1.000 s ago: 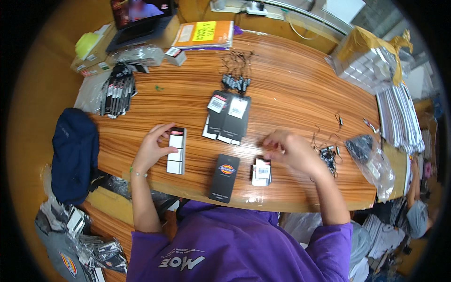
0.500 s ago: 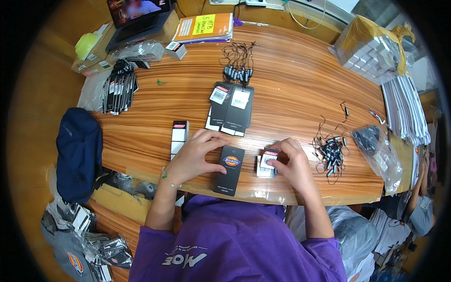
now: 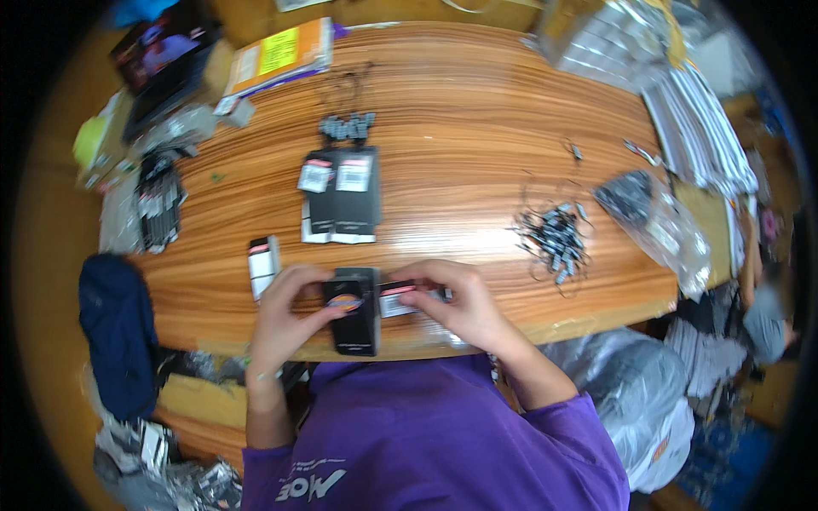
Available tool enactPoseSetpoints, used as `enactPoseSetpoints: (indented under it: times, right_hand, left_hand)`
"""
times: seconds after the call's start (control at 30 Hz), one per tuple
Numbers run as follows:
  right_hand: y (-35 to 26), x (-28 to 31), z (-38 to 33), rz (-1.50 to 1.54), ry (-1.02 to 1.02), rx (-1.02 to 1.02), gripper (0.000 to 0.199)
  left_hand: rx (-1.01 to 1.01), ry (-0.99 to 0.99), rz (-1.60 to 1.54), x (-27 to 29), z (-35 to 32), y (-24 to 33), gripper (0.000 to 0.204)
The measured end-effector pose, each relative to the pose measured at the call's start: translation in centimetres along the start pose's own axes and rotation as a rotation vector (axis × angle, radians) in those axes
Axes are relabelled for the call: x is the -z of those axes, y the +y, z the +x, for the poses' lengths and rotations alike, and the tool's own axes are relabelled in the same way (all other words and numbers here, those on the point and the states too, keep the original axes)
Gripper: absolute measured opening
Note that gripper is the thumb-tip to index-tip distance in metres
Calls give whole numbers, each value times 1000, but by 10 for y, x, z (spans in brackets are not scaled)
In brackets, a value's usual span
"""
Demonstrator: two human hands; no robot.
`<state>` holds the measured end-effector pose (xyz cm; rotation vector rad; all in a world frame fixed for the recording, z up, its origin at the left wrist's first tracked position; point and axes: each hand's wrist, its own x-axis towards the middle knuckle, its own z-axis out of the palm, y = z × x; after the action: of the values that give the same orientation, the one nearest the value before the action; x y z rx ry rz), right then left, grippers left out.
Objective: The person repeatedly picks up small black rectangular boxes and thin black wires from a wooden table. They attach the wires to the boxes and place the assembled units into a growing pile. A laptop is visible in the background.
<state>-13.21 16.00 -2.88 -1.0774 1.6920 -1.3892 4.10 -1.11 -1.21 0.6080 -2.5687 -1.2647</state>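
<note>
My left hand (image 3: 291, 313) is at the left edge of a black hang tag (image 3: 351, 325) with an oval emblem. Its thumb and index finger pinch that tag, which sits askew over a stack of similar tags (image 3: 372, 294). Close by on the right, my right hand (image 3: 456, 300) grips a small barcode label card (image 3: 396, 303), white with a black and red top strip. The card's left edge comes up against the tag stack. Fingers hide part of the small cards under my right hand.
Finished-looking tags with barcode labels and cords (image 3: 342, 196) lie farther back. A white label strip (image 3: 262, 266) rests left. Tangled black cords (image 3: 555, 240) and a plastic bag (image 3: 669, 230) are at right. Bundled tags (image 3: 159, 204), a laptop (image 3: 170, 81) and paper stacks (image 3: 694, 128) line the edges.
The view has shifted, so the table appears moved left. My right hand has brought the small label card leftward to the black tags. My left hand has closed on the top tag.
</note>
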Motion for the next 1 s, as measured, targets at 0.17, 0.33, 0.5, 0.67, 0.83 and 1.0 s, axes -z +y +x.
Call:
enactPoseSetpoints:
  times: [0.17,0.33,0.5,0.67,0.83,1.0]
  right_hand:
    - [-10,-5,-4,239,-81,93,27]
    - [-10,-21,-3,-28,102,215,33]
    - [-16,-5,-8,63,-3,-2,46]
    - [5,48,-30,-240,356,-61,11]
    - [25,126,-78,-766,385,-374,7]
    - [37,128,-103,-925,386,-424,10]
  left_hand:
    - [205,161,-612,-3,-18,12,26]
    - [254,75,-528,-19,-8,37,30]
    - [201,79,-571,-27,2,41,34]
    - [175,118,-546,-22,6,39,32]
    - [159,133,-562,-16,2,29,31]
    - [179,116,-568,-17,4,28,28]
